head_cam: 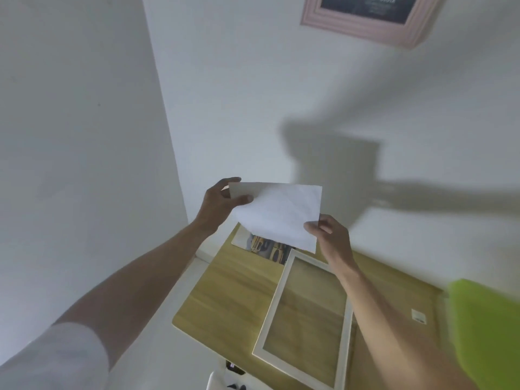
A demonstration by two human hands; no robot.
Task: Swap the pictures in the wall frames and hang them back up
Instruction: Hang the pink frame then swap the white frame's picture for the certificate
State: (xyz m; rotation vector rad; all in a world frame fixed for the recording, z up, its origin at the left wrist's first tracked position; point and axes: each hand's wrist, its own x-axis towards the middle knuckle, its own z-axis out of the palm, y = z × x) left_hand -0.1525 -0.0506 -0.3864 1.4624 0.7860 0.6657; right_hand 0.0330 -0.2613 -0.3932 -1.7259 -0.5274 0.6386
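A white sheet [281,213], blank side toward me, is held up in front of the wall above the table. My left hand [222,199] pinches its upper left corner, together with a grey backing board edge [243,188]. My right hand [330,235] grips its lower right corner. Below, a white frame [274,308] lies flat on the wooden table [225,294], with the wood showing through it. A colour picture [267,246] lies at the table's far edge, partly hidden by the sheet. A pink frame [365,23] with a dark picture hangs on the wall at the top.
A bright green object [489,327] fills the right edge, blurred. A small white tag [418,316] lies on the table near it. The white wall corner runs down the left of the table. Dark small items [235,371] sit below the table's near edge.
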